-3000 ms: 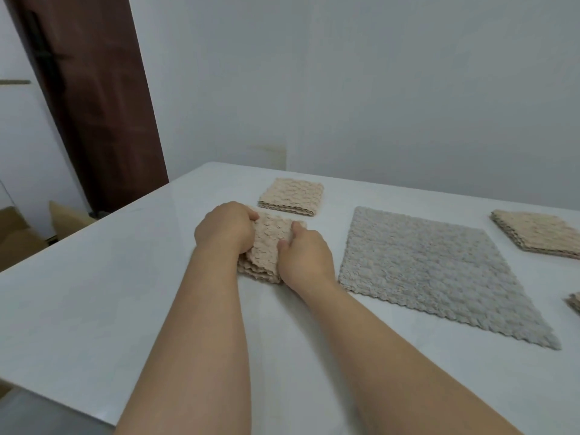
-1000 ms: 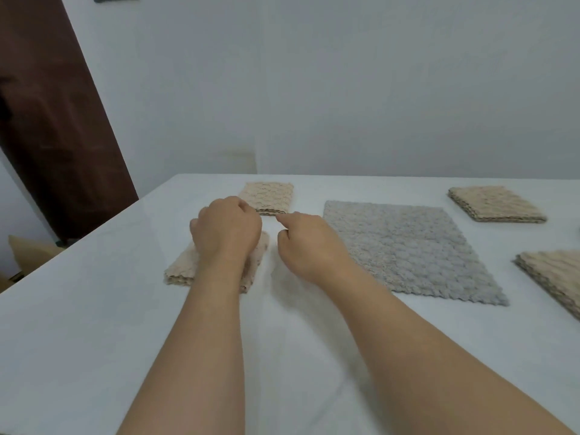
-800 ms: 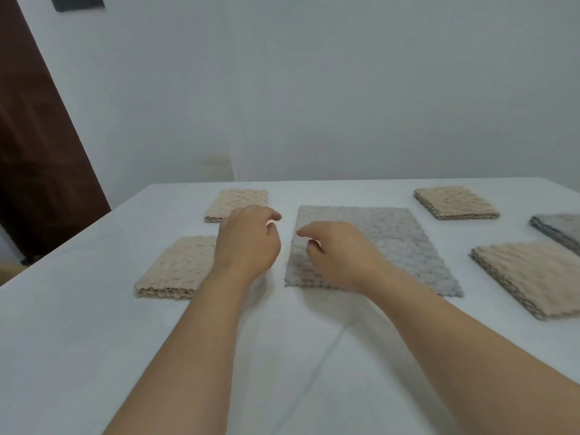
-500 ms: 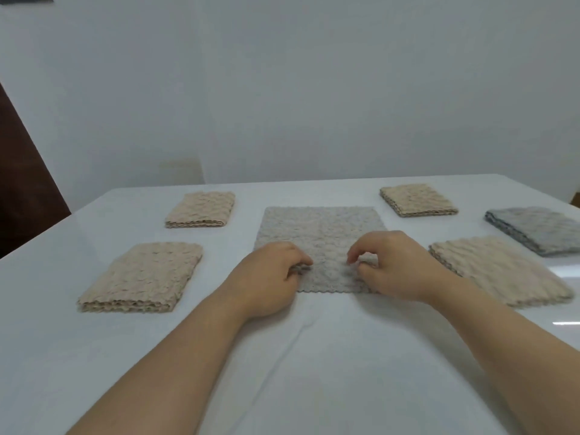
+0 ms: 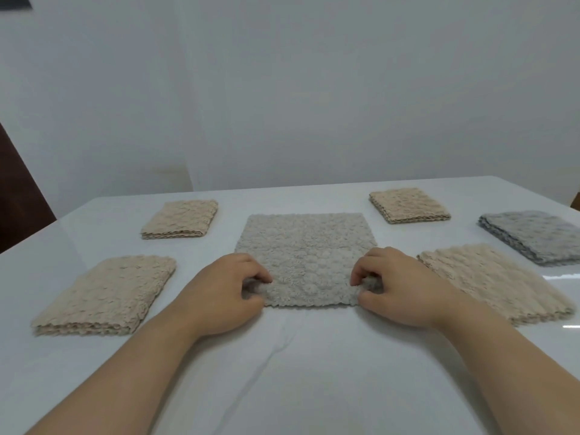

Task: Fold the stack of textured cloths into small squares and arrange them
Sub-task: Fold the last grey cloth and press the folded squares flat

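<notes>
A light grey textured cloth (image 5: 306,252) lies spread flat in the middle of the white table (image 5: 288,365). My left hand (image 5: 226,291) pinches its near left corner, and my right hand (image 5: 397,285) pinches its near right corner. Both corners are slightly lifted off the table. Two folded beige cloths lie to the left, one near (image 5: 106,293) and one farther back (image 5: 181,218). On the right sit a folded beige cloth at the back (image 5: 408,205), a larger beige stack (image 5: 492,285) beside my right hand, and a folded grey cloth (image 5: 533,235).
A white wall rises just behind the table's far edge. A dark brown door (image 5: 18,196) stands at the far left. The table's right corner sits past the grey folded cloth.
My hands left the folded beige cloth on the left, moved over to the flat grey cloth, spread apart along its near edge and took hold of its two near corners. The view swung right.
</notes>
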Action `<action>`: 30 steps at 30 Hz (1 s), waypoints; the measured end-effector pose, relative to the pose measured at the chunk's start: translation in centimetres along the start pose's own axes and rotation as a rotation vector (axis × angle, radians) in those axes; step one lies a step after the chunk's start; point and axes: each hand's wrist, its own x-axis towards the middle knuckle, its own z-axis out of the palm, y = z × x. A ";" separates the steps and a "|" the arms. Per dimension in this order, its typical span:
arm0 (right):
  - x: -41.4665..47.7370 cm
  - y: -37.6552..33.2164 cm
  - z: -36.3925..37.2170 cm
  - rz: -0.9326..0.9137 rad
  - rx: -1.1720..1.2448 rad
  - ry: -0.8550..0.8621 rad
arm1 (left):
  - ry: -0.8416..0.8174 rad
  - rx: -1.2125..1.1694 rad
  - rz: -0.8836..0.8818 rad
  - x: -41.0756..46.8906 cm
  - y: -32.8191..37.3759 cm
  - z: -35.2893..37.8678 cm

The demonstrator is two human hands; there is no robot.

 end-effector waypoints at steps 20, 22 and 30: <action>0.6 -0.5 0.9 0.031 0.223 0.170 | 0.193 -0.250 -0.035 0.3 0.3 0.1; 0.6 -0.6 1.0 -0.008 0.159 0.181 | 0.143 -0.235 -0.042 0.2 0.2 0.0; 0.2 -0.8 0.6 0.087 0.214 0.257 | 0.197 -0.146 -0.048 0.2 -0.1 -0.4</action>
